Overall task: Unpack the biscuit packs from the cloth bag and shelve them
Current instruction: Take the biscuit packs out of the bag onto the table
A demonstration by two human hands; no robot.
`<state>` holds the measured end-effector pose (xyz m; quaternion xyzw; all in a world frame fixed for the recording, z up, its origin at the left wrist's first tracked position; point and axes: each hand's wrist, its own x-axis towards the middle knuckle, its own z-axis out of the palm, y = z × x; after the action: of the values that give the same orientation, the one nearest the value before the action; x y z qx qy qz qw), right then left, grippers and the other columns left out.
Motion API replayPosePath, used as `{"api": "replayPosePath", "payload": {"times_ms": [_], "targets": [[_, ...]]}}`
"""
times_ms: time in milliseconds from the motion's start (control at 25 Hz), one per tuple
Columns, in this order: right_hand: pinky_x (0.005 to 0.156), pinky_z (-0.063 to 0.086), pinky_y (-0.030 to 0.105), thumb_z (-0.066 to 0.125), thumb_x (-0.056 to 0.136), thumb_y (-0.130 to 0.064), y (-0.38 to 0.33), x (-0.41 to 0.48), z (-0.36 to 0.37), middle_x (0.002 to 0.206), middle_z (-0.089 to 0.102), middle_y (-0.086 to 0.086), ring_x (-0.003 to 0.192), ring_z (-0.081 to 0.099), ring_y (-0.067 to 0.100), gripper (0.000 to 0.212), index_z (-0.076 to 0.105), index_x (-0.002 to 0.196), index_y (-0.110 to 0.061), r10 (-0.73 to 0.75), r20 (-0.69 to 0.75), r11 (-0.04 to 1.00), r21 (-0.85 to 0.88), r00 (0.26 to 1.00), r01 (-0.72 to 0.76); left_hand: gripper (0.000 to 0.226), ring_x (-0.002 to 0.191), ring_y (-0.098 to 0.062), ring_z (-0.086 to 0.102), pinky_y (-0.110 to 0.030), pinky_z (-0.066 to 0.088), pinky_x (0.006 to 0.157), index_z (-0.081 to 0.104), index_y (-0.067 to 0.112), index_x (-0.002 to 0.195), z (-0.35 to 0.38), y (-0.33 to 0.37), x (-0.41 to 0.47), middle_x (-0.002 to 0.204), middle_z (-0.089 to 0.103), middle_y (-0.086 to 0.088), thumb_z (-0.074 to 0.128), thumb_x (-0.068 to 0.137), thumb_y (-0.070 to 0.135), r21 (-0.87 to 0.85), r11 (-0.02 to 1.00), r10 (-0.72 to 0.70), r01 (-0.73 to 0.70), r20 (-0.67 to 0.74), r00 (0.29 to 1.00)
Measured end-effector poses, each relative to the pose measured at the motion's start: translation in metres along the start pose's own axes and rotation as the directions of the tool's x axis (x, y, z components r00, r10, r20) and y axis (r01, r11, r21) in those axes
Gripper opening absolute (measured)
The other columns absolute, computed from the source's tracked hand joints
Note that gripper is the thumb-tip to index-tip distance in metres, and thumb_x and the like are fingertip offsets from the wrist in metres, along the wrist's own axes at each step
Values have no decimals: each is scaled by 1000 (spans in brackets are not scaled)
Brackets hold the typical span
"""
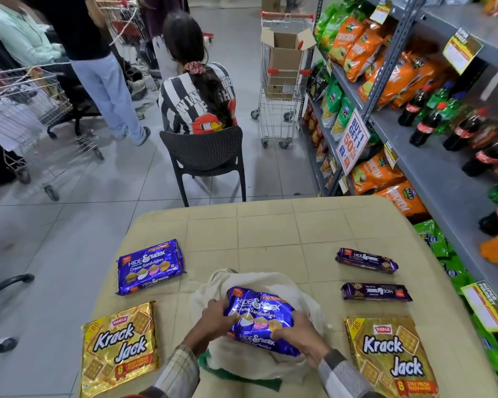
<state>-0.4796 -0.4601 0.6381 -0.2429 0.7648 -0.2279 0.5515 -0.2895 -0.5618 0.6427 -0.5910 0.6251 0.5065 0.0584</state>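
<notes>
Held biscuit pack (259,308): blue Hide & Seek Creme Sandwiches wrapper, face up, lying across the mouth of the cloth bag (259,282). Bag is off-white, crumpled, slumped on the near middle of the table (270,225); a strip of green shows at its near edge.

Head view, hands. Left hand (213,318) grips the pack's left end, fingers curled over the wrapper. Right hand (298,336) grips the near right corner the same way. Both are clamped on the one pack. Checked sleeves at both wrists.

Head view, table. Cream top with a tile-like grid. Left of the bag: a second blue creme pack (151,267) lying flat, and nearer, the left Krack Jack pack (121,349), gold, flat, at the table's left edge. Right of the bag: two slim purple Hide & Seek rolls, far roll (367,259) and near roll (375,291), side by side but apart. Nearer again, the right Krack Jack pack (390,357), flat.

Head view, surroundings. Grey shelf (443,179) runs along the right, just beside the table, carrying orange snack bags (377,173), green bags and cola bottles (423,127). Beyond the table a person (197,96) in a striped top sits in a black chair (204,150), back to the camera. A trolley (273,122) holding an open cardboard box (283,58) stands by the shelf.
</notes>
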Motion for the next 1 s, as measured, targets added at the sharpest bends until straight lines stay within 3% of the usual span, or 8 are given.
{"api": "replayPosePath", "payload": {"times_ms": [120,280,400,600,720,840,920,1000], "targets": [[85,61,38,81,72,-9,1,-13,-2,92,74,0,90,73,20,24,62,81,-20,3,-11,998,65,1000,-2,36,109,-36,63,-50,52,96,67,8,109,1,-2,-12,118,61,-22,60,83,30,-58,998,22,-24,-27,999],[81,62,30,80,77,-23,7,-34,-2,86,77,-8,82,75,10,14,68,83,-25,44,95,997,60,995,-49,26,114,-30,56,-39,49,99,63,15,115,0,-3,-39,118,55,-13,58,92,28,29,999,15,-13,-75,997],[94,57,36,79,76,-35,11,-50,-3,99,77,-5,93,74,11,24,73,96,-23,45,154,999,8,987,-47,28,117,-27,52,-37,46,101,58,23,121,1,-8,-63,116,50,-9,55,94,31,57,998,16,-9,-124,992],[99,54,30,76,78,-44,1,-78,-7,106,75,-10,99,70,2,34,72,108,-26,-28,242,998,-39,970,39,50,121,-24,44,-32,37,107,48,21,141,3,-16,-100,115,43,-4,60,94,29,36,999,3,6,-243,970],[104,49,28,73,83,-43,-12,-85,-11,110,66,-6,102,62,1,37,68,116,-26,-120,227,984,-101,967,146,53,122,-26,44,-33,37,109,50,14,141,0,-14,-107,115,44,-7,66,91,22,-17,1000,-2,-3,-278,961],[105,44,26,69,82,-53,-27,-86,-20,115,58,-7,113,56,5,42,63,117,-31,-173,172,951,-229,970,210,54,121,-23,42,-31,39,106,47,14,142,-7,-8,-104,114,42,-3,64,91,22,-45,998,26,-42,-306,952],[104,46,29,67,81,-58,-36,-80,-27,114,59,-7,112,59,7,41,65,114,-34,-173,147,942,-263,974,207,53,119,-21,43,-26,38,99,49,17,141,-11,-3,-98,112,43,-1,64,91,27,-24,997,60,-72,-323,945],[98,52,35,67,83,-54,-45,-69,-31,111,67,-1,105,66,12,37,69,108,-27,-141,121,957,-237,983,167,42,118,-20,44,-22,36,91,55,24,132,-13,8,-89,110,43,1,62,92,32,-8,997,71,-77,-302,951]]}}
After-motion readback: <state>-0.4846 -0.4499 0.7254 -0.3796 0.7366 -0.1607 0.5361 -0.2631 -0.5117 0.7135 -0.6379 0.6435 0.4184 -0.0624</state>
